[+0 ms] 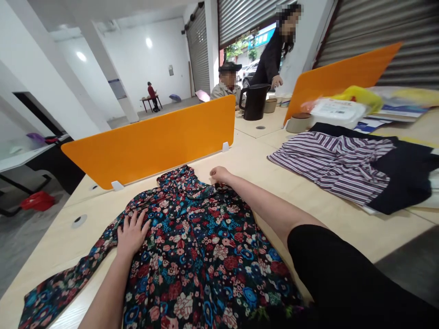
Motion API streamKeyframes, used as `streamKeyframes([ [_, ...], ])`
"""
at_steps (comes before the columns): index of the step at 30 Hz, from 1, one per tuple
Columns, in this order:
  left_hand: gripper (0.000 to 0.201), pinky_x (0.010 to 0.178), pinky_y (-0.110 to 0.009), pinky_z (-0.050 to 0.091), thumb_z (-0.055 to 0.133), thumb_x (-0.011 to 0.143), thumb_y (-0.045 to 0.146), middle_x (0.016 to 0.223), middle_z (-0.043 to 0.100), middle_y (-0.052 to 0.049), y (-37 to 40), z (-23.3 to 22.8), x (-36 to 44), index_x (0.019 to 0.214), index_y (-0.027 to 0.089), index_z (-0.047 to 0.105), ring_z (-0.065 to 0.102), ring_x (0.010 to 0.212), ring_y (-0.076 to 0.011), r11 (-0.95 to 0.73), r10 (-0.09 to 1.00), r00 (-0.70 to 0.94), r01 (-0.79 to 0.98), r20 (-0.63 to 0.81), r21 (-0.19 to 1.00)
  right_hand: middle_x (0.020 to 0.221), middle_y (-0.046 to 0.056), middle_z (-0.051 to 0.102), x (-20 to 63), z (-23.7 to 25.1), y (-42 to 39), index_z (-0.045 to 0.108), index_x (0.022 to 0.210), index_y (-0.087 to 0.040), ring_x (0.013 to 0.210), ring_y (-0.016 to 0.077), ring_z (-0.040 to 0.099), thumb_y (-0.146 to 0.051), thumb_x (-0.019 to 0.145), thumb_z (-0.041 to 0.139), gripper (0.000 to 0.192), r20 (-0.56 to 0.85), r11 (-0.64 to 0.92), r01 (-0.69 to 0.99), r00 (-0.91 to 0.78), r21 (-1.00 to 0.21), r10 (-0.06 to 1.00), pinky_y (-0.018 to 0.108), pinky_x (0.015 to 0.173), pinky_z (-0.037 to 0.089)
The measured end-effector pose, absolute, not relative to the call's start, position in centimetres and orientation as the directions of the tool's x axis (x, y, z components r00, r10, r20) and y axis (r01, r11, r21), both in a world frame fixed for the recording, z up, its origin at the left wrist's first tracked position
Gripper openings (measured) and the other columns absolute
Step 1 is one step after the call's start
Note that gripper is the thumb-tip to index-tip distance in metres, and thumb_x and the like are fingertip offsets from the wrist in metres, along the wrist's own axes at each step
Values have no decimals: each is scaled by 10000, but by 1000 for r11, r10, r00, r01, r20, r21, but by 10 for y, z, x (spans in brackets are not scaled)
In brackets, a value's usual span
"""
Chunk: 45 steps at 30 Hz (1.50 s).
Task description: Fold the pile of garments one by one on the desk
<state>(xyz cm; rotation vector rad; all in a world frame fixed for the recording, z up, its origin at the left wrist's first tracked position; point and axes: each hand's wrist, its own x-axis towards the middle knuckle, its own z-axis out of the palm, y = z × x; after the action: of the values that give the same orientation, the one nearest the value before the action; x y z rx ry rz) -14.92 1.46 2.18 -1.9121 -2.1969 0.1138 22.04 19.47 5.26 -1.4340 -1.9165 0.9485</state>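
A dark floral long-sleeved blouse [192, 237] lies spread on the pale wooden table [264, 180], its collar away from me. One sleeve stretches out to the lower left; the other does not show. My left hand [133, 230] rests flat on the blouse near that sleeve's shoulder, fingers spread. Beyond the opposite shoulder is my right hand [221, 174], fingers curled closed beside the collar. Whether those fingers pinch anything is hidden from view. My right wrist passes just over the shoulder fabric.
An orange divider [154, 139] stands behind the blouse. To the right lie folded striped garment [329, 160] and dark cloth [404, 183]. Farther back are a black pitcher [255, 103], a cup [299, 123] and a white plastic pack [338, 112]. Two people are across the table; another is far off.
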Motion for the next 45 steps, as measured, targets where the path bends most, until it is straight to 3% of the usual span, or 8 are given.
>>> streamKeyframes([
  [10, 557, 1057, -563, 286, 234, 946, 490, 1548, 273, -36, 14, 24, -147, 1482, 346, 200, 245, 1388, -336, 161, 983, -141, 970, 117, -183, 740, 16, 707, 234, 53, 142, 733, 719, -175, 754, 165, 627, -133, 673, 645, 108, 15, 344, 770, -399, -537, 917, 213, 669, 425],
  [17, 561, 1046, -563, 300, 202, 948, 478, 1545, 275, -42, 15, 24, -149, 1488, 329, 189, 254, 1380, -336, 145, 986, -125, 971, 110, -191, 703, -1, 705, 255, 62, 135, 742, 746, -165, 680, 147, 628, -70, 625, 591, 215, -60, 311, 746, -424, -589, 904, 199, 612, 436],
  [23, 563, 1047, -568, 293, 224, 942, 477, 1543, 281, -48, 14, 25, -148, 1485, 332, 203, 251, 1382, -341, 148, 984, -129, 974, 120, -171, 757, -6, 711, 273, 57, 122, 743, 878, -168, 705, 145, 626, -133, 610, 592, 310, -150, 242, 503, -618, -830, 771, 216, 618, 459],
  [26, 563, 1047, -567, 292, 226, 942, 473, 1546, 274, -53, 13, 26, -146, 1486, 326, 206, 250, 1383, -345, 144, 986, -126, 975, 114, -170, 687, -18, 696, 275, 59, 117, 737, 755, -177, 674, 143, 617, -113, 622, 612, 194, -155, 296, 612, -574, -733, 804, 217, 619, 439],
  [29, 568, 1045, -574, 290, 225, 941, 477, 1550, 265, -54, 14, 27, -146, 1487, 327, 196, 243, 1386, -350, 149, 985, -133, 976, 109, -158, 679, -1, 687, 275, 65, 112, 701, 658, -180, 687, 156, 617, -90, 663, 634, 112, -70, 362, 790, -451, -494, 890, 217, 638, 419],
  [35, 557, 1047, -585, 280, 210, 943, 461, 1561, 236, -50, 15, 27, -148, 1480, 317, 233, 214, 1399, -343, 142, 988, -130, 977, 81, -157, 1096, 179, 609, 280, 84, 105, 619, 1014, -128, 955, 258, 579, -108, 883, 378, 276, 397, 182, 947, -64, -266, 916, 309, 777, 387],
  [41, 570, 1036, -580, 293, 215, 942, 480, 1544, 277, -54, 14, 27, -147, 1490, 326, 179, 240, 1385, -350, 142, 986, -124, 974, 109, -174, 864, 78, 679, 288, 68, 120, 656, 856, -172, 819, 192, 612, -303, 945, 409, 294, 170, 180, 876, -115, -447, 979, 255, 718, 415],
  [45, 569, 1042, -575, 287, 205, 944, 488, 1542, 281, -50, 14, 25, -148, 1491, 338, 157, 239, 1386, -348, 144, 986, -126, 975, 111, -169, 686, 2, 663, 295, 46, 122, 683, 731, -179, 692, 165, 607, -233, 756, 643, 72, 42, 212, 776, -232, -594, 972, 230, 646, 426],
])
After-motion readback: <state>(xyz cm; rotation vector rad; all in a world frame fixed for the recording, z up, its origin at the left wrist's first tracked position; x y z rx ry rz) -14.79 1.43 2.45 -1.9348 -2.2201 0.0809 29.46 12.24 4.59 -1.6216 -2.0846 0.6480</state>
